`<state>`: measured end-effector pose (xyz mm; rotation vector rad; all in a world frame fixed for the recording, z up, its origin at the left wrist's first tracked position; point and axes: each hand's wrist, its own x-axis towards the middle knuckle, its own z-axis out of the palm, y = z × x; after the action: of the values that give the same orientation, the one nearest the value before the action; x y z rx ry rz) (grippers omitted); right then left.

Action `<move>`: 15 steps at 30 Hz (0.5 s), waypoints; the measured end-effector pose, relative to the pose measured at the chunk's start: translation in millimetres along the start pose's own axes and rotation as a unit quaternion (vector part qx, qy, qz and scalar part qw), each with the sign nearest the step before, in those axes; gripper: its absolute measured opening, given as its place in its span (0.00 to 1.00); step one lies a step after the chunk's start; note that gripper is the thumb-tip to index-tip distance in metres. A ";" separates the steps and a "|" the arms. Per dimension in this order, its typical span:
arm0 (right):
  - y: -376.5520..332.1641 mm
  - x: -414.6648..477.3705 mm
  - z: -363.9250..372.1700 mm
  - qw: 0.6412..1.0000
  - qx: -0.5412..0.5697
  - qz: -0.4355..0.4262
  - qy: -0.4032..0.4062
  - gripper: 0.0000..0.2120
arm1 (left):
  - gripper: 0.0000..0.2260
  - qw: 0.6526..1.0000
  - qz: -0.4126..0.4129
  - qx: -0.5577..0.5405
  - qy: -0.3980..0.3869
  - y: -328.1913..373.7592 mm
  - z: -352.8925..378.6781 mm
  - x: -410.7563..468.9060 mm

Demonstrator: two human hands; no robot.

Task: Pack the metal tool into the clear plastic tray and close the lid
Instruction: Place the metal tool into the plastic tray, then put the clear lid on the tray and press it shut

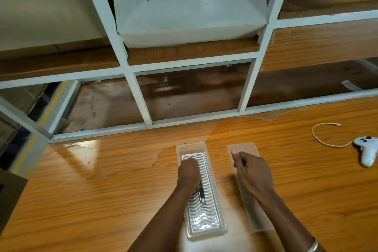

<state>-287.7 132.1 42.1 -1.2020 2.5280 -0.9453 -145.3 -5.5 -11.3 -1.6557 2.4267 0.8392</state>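
A long clear plastic tray (222, 225) with a white ribbed insert lies lengthwise on the wooden table. My left hand (188, 172) is closed over the upper half of the tray, gripping the metal tool (202, 195), whose dark slim end lies on the ribs below my fist. The clear lid (245, 148) lies flat on the table just right of the tray. My right hand (250, 170) rests on the lid, fingers loosely curled, thumb stretched toward its far end.
A white game controller (367, 150) with a yellow cable (319, 139) lies at the right of the table. A white metal shelf frame (143, 104) stands behind the table, holding a white cardboard box (190, 10).
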 end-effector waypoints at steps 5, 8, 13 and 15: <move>29.5 7.8 19.8 0.995 -0.066 0.059 -0.045 0.31 | 0.14 1.000 0.008 0.005 0.022 1.7 1.2 -1.4; 38.3 9.1 23.7 0.988 -0.100 0.097 -0.072 0.26 | 0.15 0.999 0.015 0.018 0.025 0.0 2.5 -1.9; 42.7 3.0 29.2 0.965 -0.213 0.135 -0.074 0.25 | 0.16 0.998 0.027 0.038 0.039 -2.3 2.0 -2.9; 42.7 -0.6 30.9 0.952 -0.233 0.179 -0.085 0.37 | 0.18 0.998 0.025 0.035 0.047 -2.2 -1.2 -4.2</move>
<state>-301.3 138.1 -8.5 -0.8231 2.7692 -0.1559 -141.4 -3.2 -9.6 -1.6518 2.5374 0.6883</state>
